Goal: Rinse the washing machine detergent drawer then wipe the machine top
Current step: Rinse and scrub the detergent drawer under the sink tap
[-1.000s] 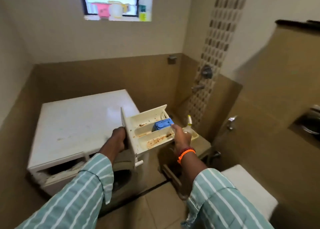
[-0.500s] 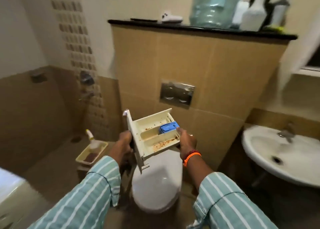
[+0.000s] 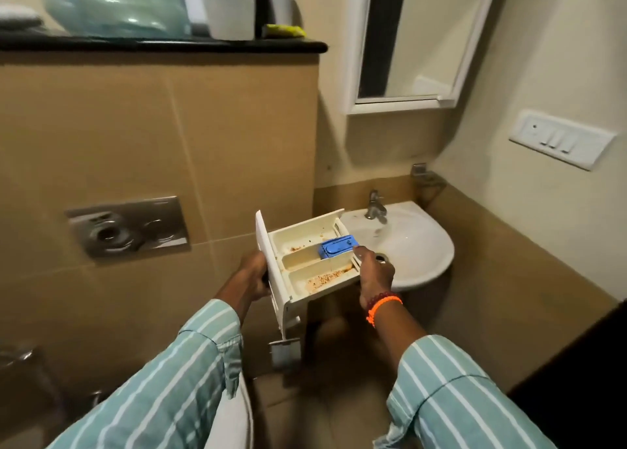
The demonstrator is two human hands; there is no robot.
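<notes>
Single head-worn view, forward and down, close over the sink corner.

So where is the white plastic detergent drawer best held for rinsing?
By its two ends, as now: left hand behind the tall front panel, right hand at the open back edge. That keeps the white plastic detergent drawer level with its compartments up.

I count my two hands, left and right, one white plastic detergent drawer with one blue insert, one white ceramic sink, one chrome tap, one white-framed mirror.
</notes>
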